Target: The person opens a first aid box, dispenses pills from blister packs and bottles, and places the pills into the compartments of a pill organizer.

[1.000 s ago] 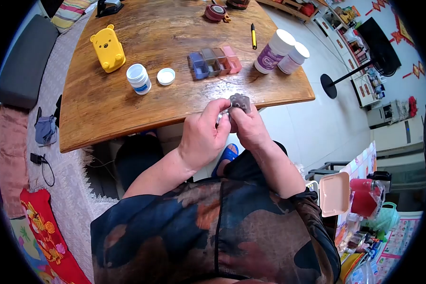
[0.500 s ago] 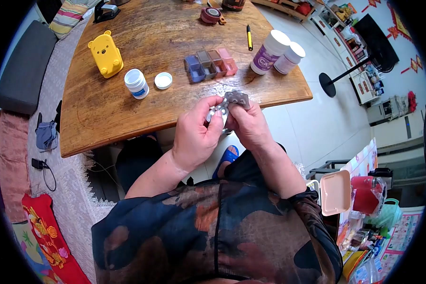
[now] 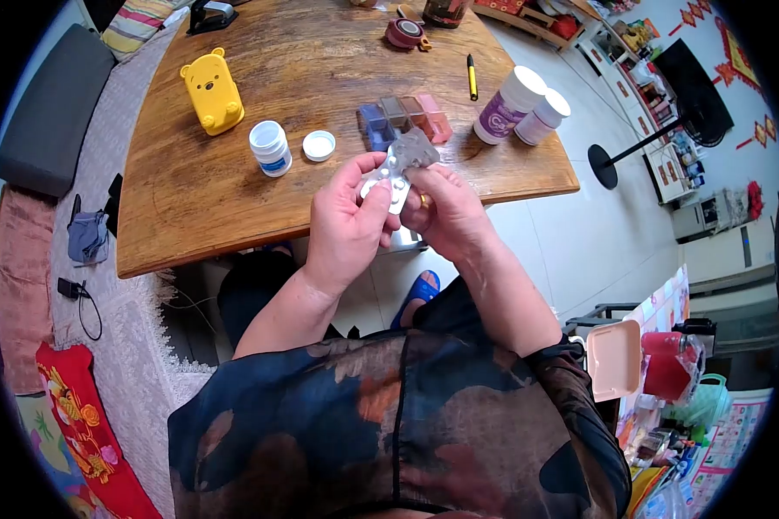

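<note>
Both hands hold a silver blister pack of pills [image 3: 396, 183] just over the table's front edge. My left hand [image 3: 348, 206] pinches its lower left part, thumb lying across the pill bumps. My right hand [image 3: 448, 208], with a ring on one finger, grips the right side, where the foil looks crumpled and partly emptied. Behind the pack sits a pill organizer [image 3: 389, 117] with blue, grey, brown and pink compartments, partly covered by the pack. To the left stand an uncapped white pill bottle [image 3: 271, 149] and its white cap [image 3: 318, 145], lying flat on the table.
On the wooden table [image 3: 208, 199] are a yellow bear-shaped case [image 3: 212, 93], a yellow-black marker [image 3: 472, 78], a purple-labelled bottle [image 3: 509, 105], a smaller white bottle [image 3: 543, 117] and a maroon tape roll [image 3: 404, 34]. An open beige box [image 3: 614, 359] is at the lower right.
The blister pack has tilted so more of its pill bumps show. Both hands have turned slightly around it and sit a little higher in view. The view has shifted slightly.
</note>
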A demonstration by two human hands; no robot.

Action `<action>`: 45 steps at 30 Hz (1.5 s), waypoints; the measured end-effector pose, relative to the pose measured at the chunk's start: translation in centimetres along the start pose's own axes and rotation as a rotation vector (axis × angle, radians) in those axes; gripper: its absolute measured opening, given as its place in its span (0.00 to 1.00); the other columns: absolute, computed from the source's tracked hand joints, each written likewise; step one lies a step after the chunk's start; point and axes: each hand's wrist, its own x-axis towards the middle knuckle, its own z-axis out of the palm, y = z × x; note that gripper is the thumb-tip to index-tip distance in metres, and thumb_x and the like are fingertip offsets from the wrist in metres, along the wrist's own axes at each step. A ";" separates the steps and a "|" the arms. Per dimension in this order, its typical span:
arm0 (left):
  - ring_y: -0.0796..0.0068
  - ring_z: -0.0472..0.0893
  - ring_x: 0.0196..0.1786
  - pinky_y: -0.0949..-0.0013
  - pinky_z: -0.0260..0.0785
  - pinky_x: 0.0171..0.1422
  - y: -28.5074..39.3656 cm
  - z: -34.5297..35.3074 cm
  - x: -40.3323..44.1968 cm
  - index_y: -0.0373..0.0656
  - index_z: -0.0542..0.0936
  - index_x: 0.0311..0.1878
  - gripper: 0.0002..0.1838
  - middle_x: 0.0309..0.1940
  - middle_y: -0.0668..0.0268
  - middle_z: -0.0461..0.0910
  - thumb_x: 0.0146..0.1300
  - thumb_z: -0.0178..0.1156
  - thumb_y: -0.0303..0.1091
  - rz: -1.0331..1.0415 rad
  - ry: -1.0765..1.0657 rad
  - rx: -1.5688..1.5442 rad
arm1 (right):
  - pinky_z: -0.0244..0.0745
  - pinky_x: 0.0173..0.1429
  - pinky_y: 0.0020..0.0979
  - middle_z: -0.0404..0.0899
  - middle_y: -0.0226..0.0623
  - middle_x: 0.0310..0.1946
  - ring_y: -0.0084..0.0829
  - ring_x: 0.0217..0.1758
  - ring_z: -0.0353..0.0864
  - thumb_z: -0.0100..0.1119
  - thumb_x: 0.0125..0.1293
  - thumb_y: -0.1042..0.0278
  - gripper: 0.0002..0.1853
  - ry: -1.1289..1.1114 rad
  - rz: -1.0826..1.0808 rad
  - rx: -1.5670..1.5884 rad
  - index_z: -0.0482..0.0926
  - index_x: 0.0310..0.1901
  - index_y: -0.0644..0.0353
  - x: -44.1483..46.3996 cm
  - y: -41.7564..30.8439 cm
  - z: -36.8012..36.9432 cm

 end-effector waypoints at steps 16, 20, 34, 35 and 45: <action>0.87 0.74 0.23 0.82 0.68 0.22 -0.2 -0.2 1.0 0.33 0.68 0.60 0.17 0.28 0.67 0.79 0.70 0.50 0.29 -0.046 0.017 -0.141 | 0.62 0.25 0.16 0.79 0.27 0.27 0.15 0.23 0.69 0.56 0.70 0.61 0.10 -0.016 -0.048 0.035 0.77 0.37 0.59 0.1 0.3 -1.0; 0.83 0.73 0.20 0.80 0.68 0.21 -0.4 -0.2 1.0 0.33 0.66 0.62 0.19 0.28 0.65 0.79 0.70 0.49 0.28 -0.008 0.053 -0.178 | 0.62 0.25 0.16 0.79 0.29 0.30 0.16 0.25 0.71 0.56 0.71 0.63 0.09 0.041 -0.059 0.068 0.77 0.40 0.61 -0.1 -0.3 -0.5; 0.84 0.79 0.29 0.78 0.71 0.36 1.6 1.6 -3.9 0.35 0.72 0.59 0.20 0.29 0.69 0.79 0.64 0.53 0.24 0.340 -0.315 -0.003 | 0.71 0.34 0.23 0.78 0.40 0.38 0.24 0.36 0.75 0.53 0.71 0.68 0.08 -0.231 -0.011 0.495 0.74 0.43 0.64 5.5 -3.6 3.1; 0.83 0.80 0.29 0.77 0.72 0.35 1.8 1.3 -3.9 0.35 0.72 0.59 0.19 0.29 0.67 0.80 0.63 0.54 0.23 0.414 -0.264 0.030 | 0.70 0.34 0.23 0.77 0.40 0.39 0.24 0.35 0.74 0.52 0.71 0.69 0.07 -0.269 -0.010 0.477 0.73 0.45 0.64 6.2 -3.5 3.7; 0.60 0.80 0.30 0.65 0.72 0.36 7.7 -6.8 -2.4 0.39 0.82 0.38 0.06 0.27 0.58 0.79 0.56 0.61 0.26 0.314 -0.125 0.670 | 0.75 0.40 0.28 0.74 0.48 0.49 0.32 0.41 0.76 0.42 0.64 0.85 0.17 -0.272 -0.031 0.430 0.65 0.55 0.66 12.8 -2.1 9.3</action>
